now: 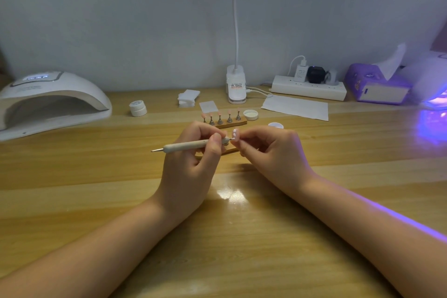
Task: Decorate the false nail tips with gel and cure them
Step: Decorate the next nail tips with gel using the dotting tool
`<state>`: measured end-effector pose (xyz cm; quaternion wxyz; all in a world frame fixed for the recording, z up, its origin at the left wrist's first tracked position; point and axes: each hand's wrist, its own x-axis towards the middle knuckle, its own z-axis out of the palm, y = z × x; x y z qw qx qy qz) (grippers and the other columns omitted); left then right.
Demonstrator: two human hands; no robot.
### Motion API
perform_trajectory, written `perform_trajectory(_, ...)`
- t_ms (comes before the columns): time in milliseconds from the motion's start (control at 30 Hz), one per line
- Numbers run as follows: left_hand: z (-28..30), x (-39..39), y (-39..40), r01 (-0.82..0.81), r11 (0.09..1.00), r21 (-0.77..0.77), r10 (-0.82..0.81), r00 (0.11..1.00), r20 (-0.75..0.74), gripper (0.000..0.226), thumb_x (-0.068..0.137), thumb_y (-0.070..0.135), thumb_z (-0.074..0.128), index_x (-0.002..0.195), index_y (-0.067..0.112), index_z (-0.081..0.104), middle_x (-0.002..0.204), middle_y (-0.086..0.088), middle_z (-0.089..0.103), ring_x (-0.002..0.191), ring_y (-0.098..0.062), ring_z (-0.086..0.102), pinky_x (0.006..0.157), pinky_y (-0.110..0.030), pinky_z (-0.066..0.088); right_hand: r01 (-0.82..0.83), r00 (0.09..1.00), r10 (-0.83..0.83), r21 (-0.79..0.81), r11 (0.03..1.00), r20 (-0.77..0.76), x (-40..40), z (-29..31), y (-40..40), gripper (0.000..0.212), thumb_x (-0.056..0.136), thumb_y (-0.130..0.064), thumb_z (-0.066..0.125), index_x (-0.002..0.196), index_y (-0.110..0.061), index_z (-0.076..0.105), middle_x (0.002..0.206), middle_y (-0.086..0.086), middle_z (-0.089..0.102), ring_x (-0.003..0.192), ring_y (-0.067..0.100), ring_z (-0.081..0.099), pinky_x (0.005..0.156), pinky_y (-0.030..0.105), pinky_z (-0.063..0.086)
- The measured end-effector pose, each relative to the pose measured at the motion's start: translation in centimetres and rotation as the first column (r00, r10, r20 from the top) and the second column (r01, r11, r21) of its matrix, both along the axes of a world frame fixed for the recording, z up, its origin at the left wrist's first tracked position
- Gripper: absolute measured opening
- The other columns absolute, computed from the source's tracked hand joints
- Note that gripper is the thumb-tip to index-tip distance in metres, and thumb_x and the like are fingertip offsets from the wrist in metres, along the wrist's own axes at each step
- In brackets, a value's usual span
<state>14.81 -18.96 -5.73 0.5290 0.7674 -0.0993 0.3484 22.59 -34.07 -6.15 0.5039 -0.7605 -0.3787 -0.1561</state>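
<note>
I've got the left hand point(193, 152) pinching a dotting pen point(191, 145) near its working end, fingers closed around the barrel, tip aimed right at a false nail tip point(235, 133). The right hand point(271, 150) has its fingers closed on that nail tip, or on the stand under it; can't tell which, fingers hide the base. Nail sits upright between the two hands, over the table point(96, 201), w/ pale blobs on its face, prob. wet gel.

Handling, my read: nail tip is v. light, thin, springy plastic, glossy so slippery; squeezing the face would smear uncured gel. Best held by the edges or by the stand, never the decorated side. Pen is light and stiff; a grip close to the tip gives control.

Just behind the hands, a wooden holder point(231, 123) carries five more pink tips point(219, 113) on small metal stands. A second wooden base peeks out under the hands.

Containers: open small white jar point(250, 114) right of the holder, contents look white, can't say more. Another white jar or lid point(275, 125) just behind the right hand, inside not visible. Closed white gel pot point(138, 108) far left of centre. White curing lamp point(48, 101) far left, cavity looks empty. Second lamp point(435, 94) far right glows purple; inside not visible.
</note>
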Motion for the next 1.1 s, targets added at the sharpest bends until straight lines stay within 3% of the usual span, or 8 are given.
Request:
perform_trajectory(500,0.05,0.03,-0.07,-0.027,0.999,-0.022,0.028,1.000,0.013,0.010,0.091,0.030,0.052,0.088,0.023,0.059,0.085,0.002,0.066,0.079,-0.011,0.066,0.070,-0.027,0.055,-0.009,1.000,0.009,0.026,1.000,0.001,0.03,-0.07,0.06,0.015,0.085,-0.007,0.071,0.100,-0.009,0.075,0.088,-0.004,0.072,0.079,0.008,0.068,0.074,0.031,0.058)
perform_trajectory(700,0.04,0.12,0.04,-0.061,0.997,-0.054,0.062,0.998,0.026,0.009,0.092,0.018,0.050,0.091,0.017,0.059,0.082,0.002,0.066,0.079,-0.010,0.065,0.068,-0.025,0.053,-0.008,1.000,0.008,0.031,0.999,0.013,0.03,-0.01,0.00,0.017,0.086,-0.010,0.070,0.103,-0.008,0.073,0.086,-0.006,0.071,0.077,0.008,0.068,0.073,0.032,0.058)
perform_trajectory(933,0.15,-0.14,-0.10,-0.015,1.000,0.013,0.015,0.999,0.034,0.008,0.090,0.026,0.052,0.091,0.022,0.059,0.085,0.002,0.065,0.081,-0.017,0.065,0.073,-0.041,0.056,-0.003,1.000,0.002,0.033,0.999,0.014,0.13,-0.03,-0.03,0.017,0.086,-0.010,0.070,0.103,-0.007,0.073,0.085,-0.002,0.072,0.075,0.012,0.069,0.070,0.037,0.058)
perform_trajectory(1100,0.27,-0.26,-0.26,0.010,0.997,0.074,-0.014,0.999,0.051,0.012,0.089,0.027,0.050,0.093,0.021,0.060,0.085,-0.003,0.065,0.079,-0.019,0.065,0.069,-0.042,0.054,-0.001,1.000,0.001,0.028,1.000,0.009,0.18,-0.07,-0.03,0.018,0.086,-0.011,0.070,0.104,-0.009,0.072,0.087,0.001,0.073,0.077,0.015,0.069,0.070,0.039,0.057)
